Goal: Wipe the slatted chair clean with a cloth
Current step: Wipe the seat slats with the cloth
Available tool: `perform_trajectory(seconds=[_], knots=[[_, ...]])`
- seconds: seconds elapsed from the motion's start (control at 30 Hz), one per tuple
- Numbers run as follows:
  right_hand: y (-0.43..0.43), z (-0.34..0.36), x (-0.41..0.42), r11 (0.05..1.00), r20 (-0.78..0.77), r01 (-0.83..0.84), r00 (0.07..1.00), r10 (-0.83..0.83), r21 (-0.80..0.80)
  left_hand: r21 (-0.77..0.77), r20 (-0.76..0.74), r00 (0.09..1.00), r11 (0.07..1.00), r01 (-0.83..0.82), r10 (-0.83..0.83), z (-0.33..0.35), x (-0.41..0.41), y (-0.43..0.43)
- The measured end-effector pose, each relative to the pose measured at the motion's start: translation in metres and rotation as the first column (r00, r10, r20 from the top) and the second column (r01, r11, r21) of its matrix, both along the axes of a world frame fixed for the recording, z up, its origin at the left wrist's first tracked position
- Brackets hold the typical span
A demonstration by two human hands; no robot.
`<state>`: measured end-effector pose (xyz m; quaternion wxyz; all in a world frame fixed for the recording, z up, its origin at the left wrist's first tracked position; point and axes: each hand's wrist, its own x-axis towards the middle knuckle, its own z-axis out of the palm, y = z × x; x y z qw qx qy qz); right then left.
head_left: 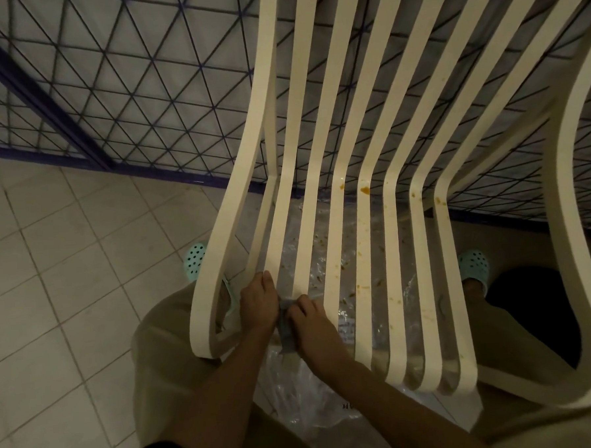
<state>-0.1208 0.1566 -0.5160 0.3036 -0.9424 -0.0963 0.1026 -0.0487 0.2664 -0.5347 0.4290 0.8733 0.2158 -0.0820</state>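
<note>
Two bare forearms reach forward from the bottom of the view to the front of the seat of the cream slatted chair (362, 254), which stands on the tiled floor (50, 271) against a dark wire grille (142, 77). The left hand (259, 304) lies over a slat near the seat's left side, and the right hand (313, 322) sits just beside it. The fingers of both hands are curled, gripping a grey cloth (285, 322) bunched between them against that slat. Orange stains (365, 190) dot the middle slats near the bend of the backrest. A crumpled clear plastic sheet (317, 404) lies on the floor under the seat. A mint clog (195, 260) shows left of the chair.
</note>
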Motion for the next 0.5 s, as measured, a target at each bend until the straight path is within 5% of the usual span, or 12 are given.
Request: perform_trajectory(seconds=[0.2, 0.5], knots=[[-0.002, -0.005, 0.031, 0.997, 0.047, 0.075, 0.996, -0.076, 0.005, 0.241, -0.042, 0.998, 0.969, 0.063, -0.055, -0.002, 0.007, -0.005], [-0.015, -0.011, 0.082, 0.996, 0.068, 0.093, 0.993, -0.092, -0.018, 0.181, -0.139, 0.982, 0.971, 0.155, -0.131, 0.003, 0.049, -0.005]])
